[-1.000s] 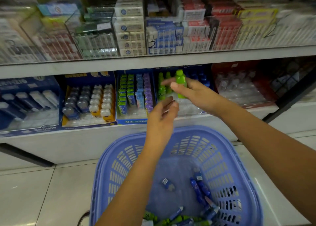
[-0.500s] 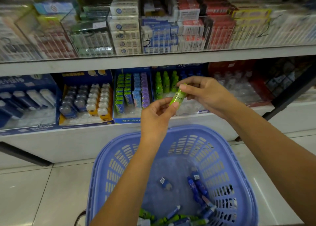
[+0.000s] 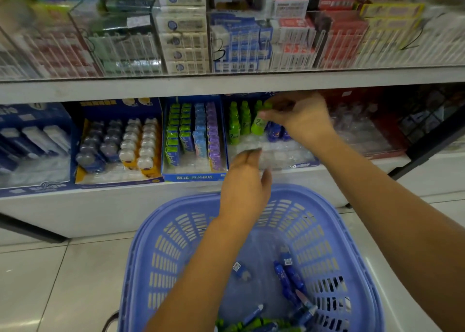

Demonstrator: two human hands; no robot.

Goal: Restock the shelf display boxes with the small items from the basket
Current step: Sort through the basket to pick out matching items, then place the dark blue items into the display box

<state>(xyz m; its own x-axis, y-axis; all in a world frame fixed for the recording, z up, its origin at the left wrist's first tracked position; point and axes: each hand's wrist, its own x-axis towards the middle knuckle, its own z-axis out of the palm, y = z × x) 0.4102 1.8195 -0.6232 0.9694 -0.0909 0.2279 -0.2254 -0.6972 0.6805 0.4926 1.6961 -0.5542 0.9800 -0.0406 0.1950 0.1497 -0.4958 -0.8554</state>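
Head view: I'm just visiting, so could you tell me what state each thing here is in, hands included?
right hand, grips the green bottle near its top.
green bottle, roughly upright, held at the display box's back rows.
left hand, fingers relaxed, holding nothing.
display box, partly filled; front slots unfilled.
basket, open-topped, holds small items lying loose at its bottom.
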